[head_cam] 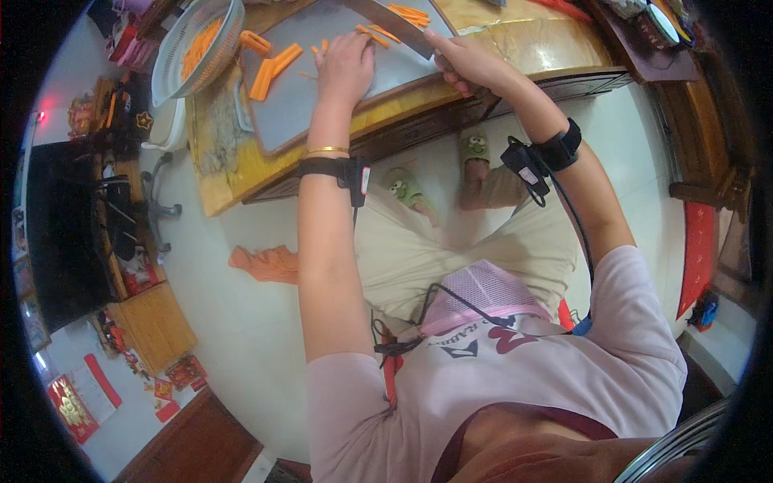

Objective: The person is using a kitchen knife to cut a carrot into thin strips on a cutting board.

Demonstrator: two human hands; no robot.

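Observation:
My right hand point(468, 63) grips a broad-bladed kitchen knife point(392, 25) at the right part of a grey cutting board point(284, 124). The blade slants away to the upper left, across the board. My left hand point(347, 66) rests on the board left of the blade, fingers bent down. Small carrot sticks point(374, 37) lie by its fingertips; whether it holds any is hidden. Beyond the knife is a group of carrot strips point(413, 13). Thicker carrot slabs point(273, 69) and a short carrot chunk point(255, 42) lie left of my left hand.
A white plastic colander point(166, 60) with carrot shreds point(202, 48) stands at the table's left end. The wooden table point(220, 157) has its near edge below my wrists. An orange cloth or bag point(266, 264) lies on the floor. Cables run from both arm straps.

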